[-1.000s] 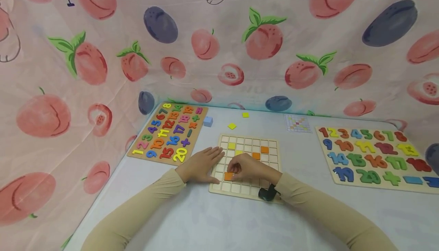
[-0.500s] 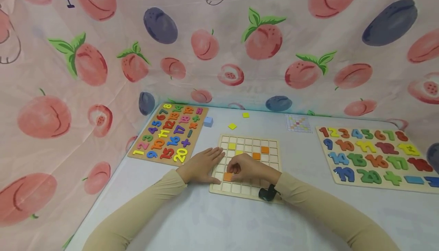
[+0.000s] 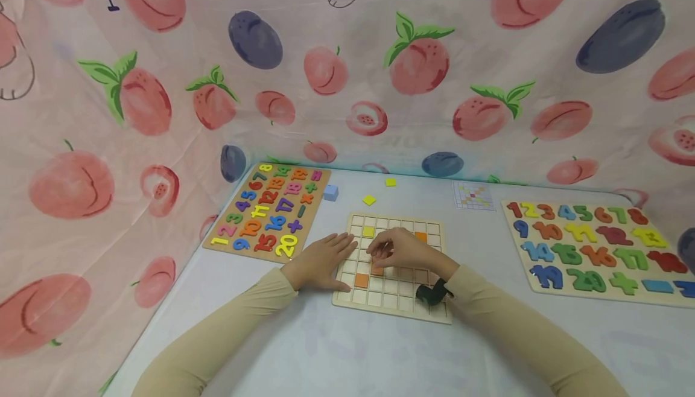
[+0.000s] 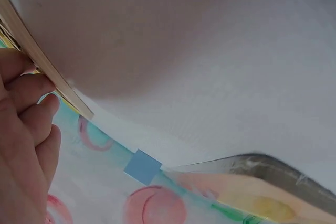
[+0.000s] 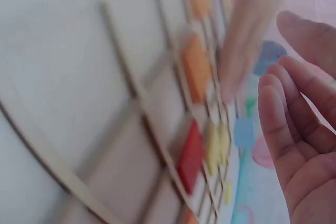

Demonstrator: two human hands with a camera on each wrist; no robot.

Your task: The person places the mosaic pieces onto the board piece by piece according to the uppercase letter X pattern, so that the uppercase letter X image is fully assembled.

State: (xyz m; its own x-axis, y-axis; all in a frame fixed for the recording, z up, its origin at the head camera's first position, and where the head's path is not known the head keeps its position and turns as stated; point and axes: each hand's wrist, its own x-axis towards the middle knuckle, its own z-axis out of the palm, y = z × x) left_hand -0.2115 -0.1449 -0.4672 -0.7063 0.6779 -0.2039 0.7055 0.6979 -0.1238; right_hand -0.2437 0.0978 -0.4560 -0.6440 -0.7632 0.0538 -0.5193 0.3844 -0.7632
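Observation:
A pale wooden grid board (image 3: 391,308) lies on the table in the head view. My left hand (image 3: 319,262) rests flat on its left edge, fingers spread across the rim; the left wrist view shows the fingers at the board's edge (image 4: 58,80). Over the board's middle hovers my right hand (image 3: 407,248), fingers loosely bent with nothing between them in the right wrist view. Just under its fingertips sits an orange tile (image 3: 377,271). Another orange tile (image 3: 361,280) lies nearer the front. A red tile (image 5: 190,157) and yellow tiles (image 5: 212,148) show in the right wrist view.
Behind the board lie two loose yellow tiles (image 3: 369,200) and a blue cube (image 3: 330,192). A number board (image 3: 217,250) stands at the left, another number board (image 3: 516,264) at the right. A printed grid card (image 3: 461,204) lies at the back right.
My right hand has moved away from the front orange tile, up and to the right over the board, uncovering another orange tile. My left hand stays in place.

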